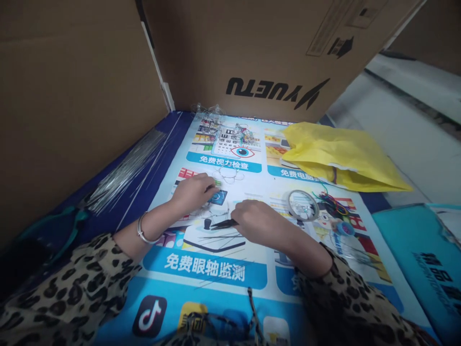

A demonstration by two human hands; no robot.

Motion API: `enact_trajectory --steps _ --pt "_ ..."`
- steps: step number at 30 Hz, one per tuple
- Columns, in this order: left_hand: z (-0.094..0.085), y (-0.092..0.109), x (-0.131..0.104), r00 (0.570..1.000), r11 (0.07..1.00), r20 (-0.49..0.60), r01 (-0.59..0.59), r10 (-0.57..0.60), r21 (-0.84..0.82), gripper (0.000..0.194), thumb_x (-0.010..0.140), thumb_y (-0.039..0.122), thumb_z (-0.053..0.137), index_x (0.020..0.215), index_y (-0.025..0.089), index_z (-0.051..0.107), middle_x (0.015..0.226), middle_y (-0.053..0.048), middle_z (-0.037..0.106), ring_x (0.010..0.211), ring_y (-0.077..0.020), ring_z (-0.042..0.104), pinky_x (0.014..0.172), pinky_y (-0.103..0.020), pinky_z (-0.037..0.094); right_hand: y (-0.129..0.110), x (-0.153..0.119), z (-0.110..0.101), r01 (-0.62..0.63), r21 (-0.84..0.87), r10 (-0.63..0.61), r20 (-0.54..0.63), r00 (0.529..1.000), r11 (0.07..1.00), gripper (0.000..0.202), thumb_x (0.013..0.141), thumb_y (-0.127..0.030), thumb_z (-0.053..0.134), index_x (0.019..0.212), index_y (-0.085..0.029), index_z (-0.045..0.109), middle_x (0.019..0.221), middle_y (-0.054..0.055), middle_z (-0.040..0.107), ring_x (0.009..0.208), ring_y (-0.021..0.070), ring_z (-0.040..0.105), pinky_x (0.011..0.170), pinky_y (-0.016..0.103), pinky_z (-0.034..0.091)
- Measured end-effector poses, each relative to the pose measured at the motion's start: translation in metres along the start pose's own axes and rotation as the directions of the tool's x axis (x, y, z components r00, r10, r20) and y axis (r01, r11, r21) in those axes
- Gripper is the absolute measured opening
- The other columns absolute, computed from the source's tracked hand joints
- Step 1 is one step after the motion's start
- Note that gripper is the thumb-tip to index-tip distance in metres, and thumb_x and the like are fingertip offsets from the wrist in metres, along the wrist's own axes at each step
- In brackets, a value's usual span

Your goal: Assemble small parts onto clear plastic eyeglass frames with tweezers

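Note:
Over the middle of the printed poster sheet (205, 240), my left hand (194, 192) has its fingers pinched together, with thin wire near the fingertips; what it grips is too small to make out. My right hand (254, 221) is closed round black pointed pliers (224, 224), whose tip points left. Fine wires lie below the pliers. Between and above my hands, a looped thin wire (230, 175) rests on the sheet. A round clear dish (303, 205) with small bits in it sits right of my right hand.
Tall cardboard walls (230, 53) stand behind and left. A bundle of straight wires (126, 173) lies left. Tangled wire pieces (237, 134) lie at the back. Right are a yellow bag (338, 149), coloured threads (333, 204), a blue spool (345, 228) and a teal packet (414, 254).

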State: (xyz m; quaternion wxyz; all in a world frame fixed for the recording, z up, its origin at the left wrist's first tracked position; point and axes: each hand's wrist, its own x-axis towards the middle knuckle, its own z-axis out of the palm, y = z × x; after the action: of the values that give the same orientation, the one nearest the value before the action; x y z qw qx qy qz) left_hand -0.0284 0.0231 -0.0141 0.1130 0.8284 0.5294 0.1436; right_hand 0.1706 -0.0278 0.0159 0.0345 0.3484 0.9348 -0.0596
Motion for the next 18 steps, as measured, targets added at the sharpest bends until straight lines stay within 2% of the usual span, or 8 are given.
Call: enact_trajectory --steps 3,6,10,15,18 --pt "0.0008 -0.0003 -0.0003 1.000 0.998 -0.012 0.024 -0.023 0.065 0.023 0.081 0.036 0.045 0.075 0.018 0.059 0.079 -0.004 0.059 0.071 -0.0154 0.053 0.052 -0.024 0.028 -0.0056 -0.0039 0.0003 0.028 -0.074 -0.028 0.007 1.000 0.997 0.015 0.076 -0.008 0.044 0.069 -0.016 0.055 0.069 0.004 0.059 0.064 0.0133 0.049 0.056 0.026 0.026" --pt "0.0023 -0.0025 0.0005 0.999 0.999 -0.038 0.028 -0.026 0.042 0.021 0.080 0.034 0.046 0.074 0.019 0.059 0.077 -0.003 0.059 0.068 -0.0152 0.053 0.052 -0.024 0.028 -0.0095 -0.0052 0.0002 0.040 -0.110 -0.039 0.008 0.999 0.993 0.016 0.074 -0.006 0.044 0.067 -0.016 0.054 0.066 0.004 0.057 0.062 0.0141 0.048 0.055 0.027 0.025" --pt "0.0051 -0.0067 0.0023 0.994 0.994 -0.099 0.047 -0.057 -0.102 0.018 0.078 0.032 0.049 0.072 0.018 0.059 0.070 -0.001 0.059 0.064 -0.0135 0.051 0.054 -0.023 0.030 -0.0116 -0.0028 0.0008 0.063 -0.111 -0.063 0.003 0.998 0.992 0.016 0.073 -0.006 0.043 0.069 -0.016 0.055 0.068 0.005 0.057 0.063 0.0145 0.048 0.056 0.028 0.025" --pt "0.0031 -0.0090 0.0039 0.967 0.944 -0.209 0.069 -0.143 -0.323 0.019 0.077 0.032 0.049 0.071 0.018 0.059 0.064 0.001 0.057 0.062 -0.0113 0.049 0.057 -0.022 0.033 -0.0106 -0.0016 0.0004 0.106 -0.057 -0.103 0.048 0.993 0.993 0.014 0.071 -0.009 0.044 0.070 -0.015 0.056 0.069 0.005 0.059 0.066 0.0139 0.049 0.056 0.028 0.025" --pt "-0.0009 -0.0086 0.0041 0.961 0.909 -0.221 0.064 -0.168 -0.411 0.020 0.078 0.033 0.047 0.072 0.018 0.058 0.061 0.003 0.055 0.060 -0.0099 0.048 0.059 -0.021 0.034 -0.0108 -0.0030 -0.0030 0.124 -0.013 -0.122 0.076 0.990 0.992 0.012 0.069 -0.011 0.044 0.070 -0.016 0.055 0.070 0.004 0.059 0.065 0.0137 0.049 0.055 0.027 0.025"
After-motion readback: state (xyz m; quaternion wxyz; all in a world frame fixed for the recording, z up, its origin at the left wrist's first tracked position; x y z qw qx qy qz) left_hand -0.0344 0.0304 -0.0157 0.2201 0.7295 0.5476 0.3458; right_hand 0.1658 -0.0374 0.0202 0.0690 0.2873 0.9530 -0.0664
